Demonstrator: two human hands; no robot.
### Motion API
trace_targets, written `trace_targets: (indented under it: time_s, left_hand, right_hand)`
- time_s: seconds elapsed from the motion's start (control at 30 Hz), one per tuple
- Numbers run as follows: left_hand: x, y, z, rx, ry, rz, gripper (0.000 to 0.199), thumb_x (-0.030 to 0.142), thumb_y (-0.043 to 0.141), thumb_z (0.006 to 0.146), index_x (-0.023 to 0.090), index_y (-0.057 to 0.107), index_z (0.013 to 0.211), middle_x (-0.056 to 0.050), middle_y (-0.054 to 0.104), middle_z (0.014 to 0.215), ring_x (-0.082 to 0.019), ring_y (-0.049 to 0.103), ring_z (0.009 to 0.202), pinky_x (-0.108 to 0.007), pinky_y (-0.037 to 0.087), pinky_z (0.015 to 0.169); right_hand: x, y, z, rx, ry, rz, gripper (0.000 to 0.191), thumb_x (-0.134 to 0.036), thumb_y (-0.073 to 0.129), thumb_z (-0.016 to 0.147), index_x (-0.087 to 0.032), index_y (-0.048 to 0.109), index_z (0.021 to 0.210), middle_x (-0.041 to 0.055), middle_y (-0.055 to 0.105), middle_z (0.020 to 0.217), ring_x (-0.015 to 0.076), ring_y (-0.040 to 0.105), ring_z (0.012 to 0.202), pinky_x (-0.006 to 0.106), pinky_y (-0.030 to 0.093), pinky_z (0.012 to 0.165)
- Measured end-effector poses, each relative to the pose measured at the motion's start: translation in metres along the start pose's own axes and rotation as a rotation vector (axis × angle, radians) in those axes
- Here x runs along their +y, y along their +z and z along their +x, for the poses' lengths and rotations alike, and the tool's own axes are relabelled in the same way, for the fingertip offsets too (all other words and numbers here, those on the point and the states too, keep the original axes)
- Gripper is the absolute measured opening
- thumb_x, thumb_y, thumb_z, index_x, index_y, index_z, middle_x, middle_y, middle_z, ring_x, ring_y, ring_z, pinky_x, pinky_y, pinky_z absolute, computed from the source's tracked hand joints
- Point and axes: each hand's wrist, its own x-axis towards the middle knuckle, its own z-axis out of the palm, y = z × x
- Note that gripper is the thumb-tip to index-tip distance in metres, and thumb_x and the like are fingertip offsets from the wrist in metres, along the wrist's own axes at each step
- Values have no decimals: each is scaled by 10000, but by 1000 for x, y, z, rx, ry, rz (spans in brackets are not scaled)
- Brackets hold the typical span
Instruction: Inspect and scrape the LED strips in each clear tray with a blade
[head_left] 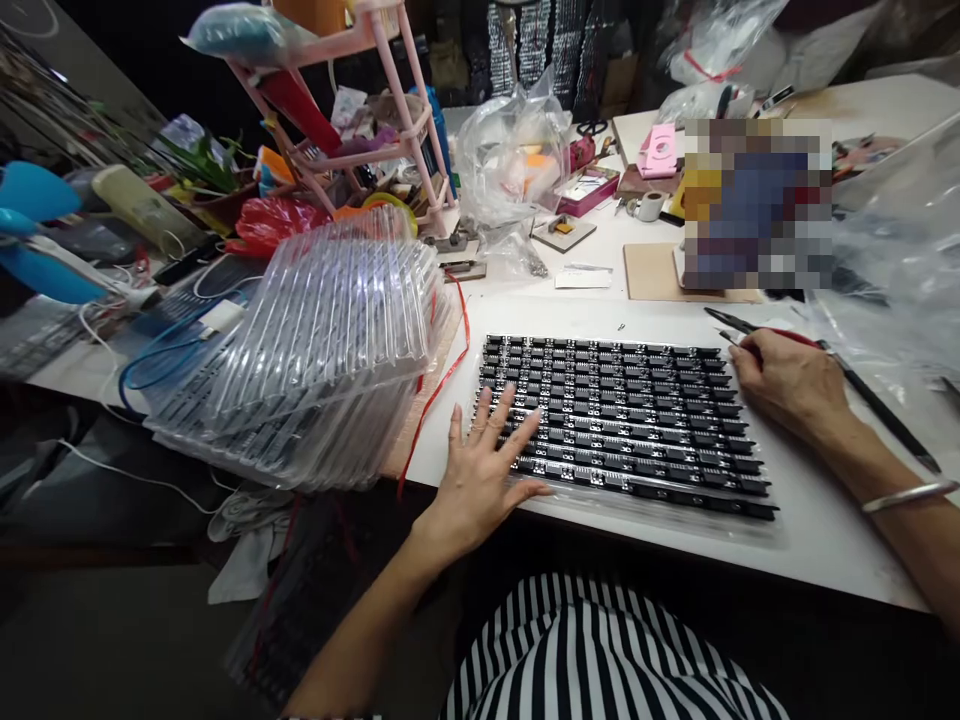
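While its forearm is slanting up from below, the left hand (480, 480) is resting palm down, fingers spread wide, on the left end of the black strips (611, 420) lying between both hands. Beside their far right corner, the right hand (789, 378) is curling closed, apparently around a slim tool (726, 335), its wrist angled inward.

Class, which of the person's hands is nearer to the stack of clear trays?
Left. The left hand is spread at the left end of the rows of black parts, right of the stack of clear trays; the right hand is farther, by the rows' far right corner.
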Motion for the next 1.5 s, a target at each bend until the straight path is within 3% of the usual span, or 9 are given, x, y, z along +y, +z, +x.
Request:
trace_targets:
  time_s: [0.17, 0.3, 0.57, 0.77, 1.07, 1.17, 1.27, 1.37, 1.5]
  left_hand:
    - [18, 1, 14, -56, 36, 65, 723, 580, 495, 839, 259, 310, 1461, -120, 162, 1570, -346, 80, 1450, -673, 85, 1113]
    - [16, -3, 14, -132, 44, -9, 716, 604, 449, 852, 240, 323, 1455, -118, 158, 1570, -337, 71, 1452, -665, 81, 1118]
    - [-49, -7, 67, -72, -241, -239, 890, 693, 239, 874, 105, 27, 1508, -177, 39, 1574, -265, -18, 1457, -535, 69, 1165]
    - [-64, 6, 85, -146, -227, -318, 922, 734, 210, 857, 99, 58, 1508, -170, 5, 1572, -268, -28, 1456, -522, 29, 1166]
    - [-87, 1, 92, 19, -299, -408, 825, 634, 197, 922, 31, 174, 1484, -193, 159, 1559, -238, 112, 1457, -424, 100, 1189]
    - [-75, 0, 101, 5, -275, -315, 669, 510, 318, 953, 70, 287, 1456, -196, 231, 1541, -275, 174, 1445, -495, 164, 1166]
    - [-46, -8, 124, 78, -140, -243, 443, 335, 443, 939, 132, 496, 1328, -166, 371, 1488, -286, 320, 1388, -502, 259, 1129]
    - [-11, -15, 163, 29, 26, -249, 269, 194, 446, 927, 136, 640, 1105, -121, 611, 1225, -219, 544, 1151, -392, 401, 1029]
    - [29, -4, 220, -90, 78, -212, 174, 180, 505, 899, 140, 667, 949, -97, 642, 1013, -218, 568, 976, -365, 457, 890]
  right_hand:
    - [2, 0, 0, -1, -24, 33, 349, -430, 337, 903, -185, 579, 961, 151, 634, 868, 243, 528, 704, 333, 344, 647]
    - [2, 0, 0, -1, -27, 29, 318, -414, 350, 900, -190, 573, 940, 147, 635, 865, 243, 550, 716, 330, 352, 653]
    - [8, 12, 6, 53, -18, 20, 287, -421, 386, 885, -205, 574, 901, 102, 640, 804, 227, 552, 694, 300, 344, 617]
    - [10, 12, 6, 20, -33, 49, 286, -423, 371, 900, -206, 557, 909, 94, 648, 829, 204, 539, 673, 288, 320, 601]
    - [8, 5, 5, -12, -46, 91, 230, -393, 409, 901, -203, 539, 906, 98, 658, 892, 203, 554, 710, 293, 321, 634]
    - [9, 4, 4, -9, -75, 102, 229, -387, 407, 907, -200, 540, 909, 101, 663, 889, 208, 563, 714, 300, 319, 638]
    - [10, 4, 4, 3, -125, 124, 243, -373, 389, 918, -187, 544, 897, 104, 660, 852, 206, 566, 702, 303, 312, 633]
    - [11, 6, 5, 10, -156, 141, 248, -358, 370, 925, -186, 546, 893, 93, 654, 843, 203, 568, 701, 298, 306, 621]
    - [12, 5, 4, 3, -155, 167, 248, -364, 362, 929, -198, 539, 877, 68, 651, 826, 198, 570, 692, 290, 309, 607]
